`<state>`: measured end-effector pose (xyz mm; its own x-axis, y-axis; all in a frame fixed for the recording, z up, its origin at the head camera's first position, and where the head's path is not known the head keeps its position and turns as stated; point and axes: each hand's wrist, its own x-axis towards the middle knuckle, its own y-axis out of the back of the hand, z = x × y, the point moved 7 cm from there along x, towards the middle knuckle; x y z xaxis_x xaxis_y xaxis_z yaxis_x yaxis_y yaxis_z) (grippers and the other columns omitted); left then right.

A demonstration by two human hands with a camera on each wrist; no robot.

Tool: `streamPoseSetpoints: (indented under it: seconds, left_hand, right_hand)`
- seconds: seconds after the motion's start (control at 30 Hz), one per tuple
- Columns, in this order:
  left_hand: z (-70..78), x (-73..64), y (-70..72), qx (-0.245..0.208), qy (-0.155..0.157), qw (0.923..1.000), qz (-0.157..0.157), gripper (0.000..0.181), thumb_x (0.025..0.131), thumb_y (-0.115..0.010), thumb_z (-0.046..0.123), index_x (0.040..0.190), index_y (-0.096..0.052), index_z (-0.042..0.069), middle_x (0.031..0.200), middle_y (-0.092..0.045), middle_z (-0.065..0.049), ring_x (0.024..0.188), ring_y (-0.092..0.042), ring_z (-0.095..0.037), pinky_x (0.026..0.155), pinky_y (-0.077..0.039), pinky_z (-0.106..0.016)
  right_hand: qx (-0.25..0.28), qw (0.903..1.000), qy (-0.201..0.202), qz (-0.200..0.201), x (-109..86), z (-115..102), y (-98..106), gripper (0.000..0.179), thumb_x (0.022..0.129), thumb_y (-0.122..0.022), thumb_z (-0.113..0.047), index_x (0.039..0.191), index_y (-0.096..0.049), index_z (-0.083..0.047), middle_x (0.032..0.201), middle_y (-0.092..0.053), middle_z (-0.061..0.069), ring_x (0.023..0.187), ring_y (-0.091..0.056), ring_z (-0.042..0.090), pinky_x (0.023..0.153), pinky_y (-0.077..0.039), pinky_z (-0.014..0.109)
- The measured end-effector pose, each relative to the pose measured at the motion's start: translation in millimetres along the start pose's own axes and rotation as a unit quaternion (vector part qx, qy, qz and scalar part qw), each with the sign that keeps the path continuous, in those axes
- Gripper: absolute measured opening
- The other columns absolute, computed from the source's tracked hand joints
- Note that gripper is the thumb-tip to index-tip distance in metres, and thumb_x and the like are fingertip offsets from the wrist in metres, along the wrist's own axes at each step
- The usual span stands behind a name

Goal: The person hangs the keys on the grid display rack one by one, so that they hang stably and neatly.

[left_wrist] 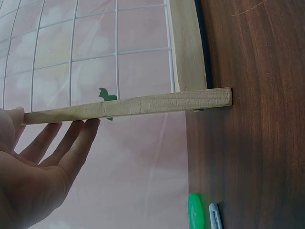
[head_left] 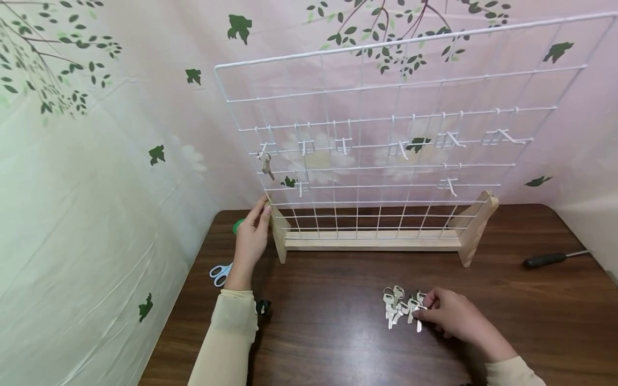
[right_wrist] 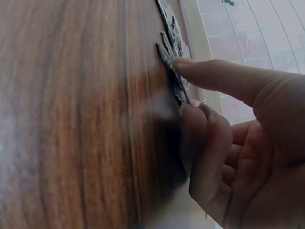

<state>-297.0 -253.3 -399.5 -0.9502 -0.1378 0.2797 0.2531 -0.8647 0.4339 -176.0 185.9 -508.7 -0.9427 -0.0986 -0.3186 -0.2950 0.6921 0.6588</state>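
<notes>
My left hand [head_left: 252, 236] holds the top of the left wooden support [head_left: 278, 230] of a white wire grid rack [head_left: 358, 185]. In the left wrist view its fingertips press one side of that wooden support [left_wrist: 143, 106], with the thumb at its upper end. Over the tabletop, my right hand [head_left: 456, 315] pinches a key [head_left: 419, 323] between thumb and forefinger, at the right edge of a pile of silver keys [head_left: 390, 311]. The right wrist view shows thumb and finger at the pinched key [right_wrist: 167, 59] just above the wood. One bunch of keys [head_left: 267, 167] hangs from the grid's leftmost hook.
Several white hooks [head_left: 344, 145] hang on the grid. Blue-handled scissors [head_left: 220, 274] and a green round thing [head_left: 237, 226] lie by the left forearm, with a small black object [head_left: 263, 307] nearby. A black-handled screwdriver [head_left: 544, 261] lies on the brown table [head_left: 328, 343] at right.
</notes>
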Motion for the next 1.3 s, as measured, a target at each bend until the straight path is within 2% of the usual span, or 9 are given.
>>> streamPoseSetpoints:
  seconds: [0.2, 0.37, 0.6, 0.8, 0.93, 1.1, 1.3]
  left_hand:
    - [-2.6, 0.0, -0.6, -0.010, 0.006, 0.9999, -0.003, 0.048, 0.112, -0.054, 0.044, 0.159, -0.053, 0.032, 0.162, -0.056, -0.010, 0.148, -0.055, -0.033, 0.110, -0.057, -0.054]
    - [-2.2, 0.4, 0.0, -0.012, 0.006, 0.9999, -0.006, 0.049, 0.112, -0.053, 0.045, 0.160, -0.052, 0.033, 0.164, -0.053, -0.009, 0.151, -0.053, -0.034, 0.114, -0.053, -0.055]
    - [-1.2, -0.8, 2.9, 0.000, -0.003, 1.0000, 0.004, 0.049, 0.112, -0.053, 0.046, 0.160, -0.052, 0.032, 0.164, -0.053, -0.010, 0.152, -0.052, -0.034, 0.118, -0.050, -0.057]
    - [2.6, -1.3, 1.1, 0.008, -0.028, 0.9995, 0.014, 0.049, 0.113, -0.054, 0.039, 0.160, -0.053, 0.026, 0.161, -0.056, -0.011, 0.149, -0.055, -0.034, 0.117, -0.051, -0.056]
    - [3.9, -0.8, 1.0, 0.013, -0.046, 0.9986, 0.024, 0.047, 0.113, -0.055, 0.033, 0.158, -0.055, 0.019, 0.158, -0.058, -0.013, 0.147, -0.057, -0.034, 0.115, -0.052, -0.056]
    - [3.0, 0.2, -0.1, 0.017, -0.048, 0.9984, 0.025, 0.047, 0.113, -0.055, 0.033, 0.158, -0.056, 0.018, 0.158, -0.058, -0.013, 0.147, -0.056, -0.034, 0.116, -0.052, -0.056]
    - [4.9, -0.5, 1.0, 0.018, -0.043, 0.9987, 0.022, 0.048, 0.114, -0.054, 0.034, 0.158, -0.055, 0.018, 0.160, -0.056, -0.012, 0.149, -0.055, -0.034, 0.117, -0.051, -0.056]
  right_hand:
    - [0.008, 0.9995, 0.017, -0.027, -0.5, -1, -4, 0.031, 0.092, -0.084, -0.032, 0.085, -0.063, -0.010, 0.067, -0.057, -0.002, 0.053, -0.055, 0.016, 0.047, -0.050, 0.031]
    - [0.012, 0.9979, 0.047, -0.042, -2.9, -4, -5, 0.030, 0.094, -0.080, -0.029, 0.079, -0.063, -0.010, 0.062, -0.055, -0.003, 0.051, -0.054, 0.014, 0.045, -0.047, 0.029]
    - [0.040, 0.9927, 0.093, -0.065, -8.7, -19, -6, 0.029, 0.099, -0.073, -0.025, 0.078, -0.062, -0.008, 0.063, -0.061, -0.001, 0.052, -0.055, 0.010, 0.046, -0.050, 0.028]
    - [0.083, 0.9834, 0.142, -0.077, -15.4, -49, -1, 0.024, 0.105, -0.068, -0.022, 0.089, -0.072, -0.004, 0.067, -0.066, -0.001, 0.059, -0.061, 0.007, 0.050, -0.056, 0.029]
    - [0.105, 0.9770, 0.168, -0.080, -16.8, -74, -1, 0.024, 0.105, -0.068, -0.024, 0.098, -0.078, -0.003, 0.069, -0.071, 0.000, 0.056, -0.063, 0.006, 0.050, -0.057, 0.030]
    - [0.129, 0.9682, 0.201, -0.074, -15.5, -105, -1, 0.022, 0.106, -0.069, -0.025, 0.104, -0.080, -0.006, 0.074, -0.073, 0.000, 0.057, -0.063, 0.003, 0.052, -0.058, 0.031]
    - [0.149, 0.9586, 0.238, -0.048, -15.9, -147, 1, 0.018, 0.103, -0.074, -0.024, 0.111, -0.080, -0.009, 0.077, -0.077, 0.003, 0.059, -0.065, 0.006, 0.054, -0.059, 0.031]
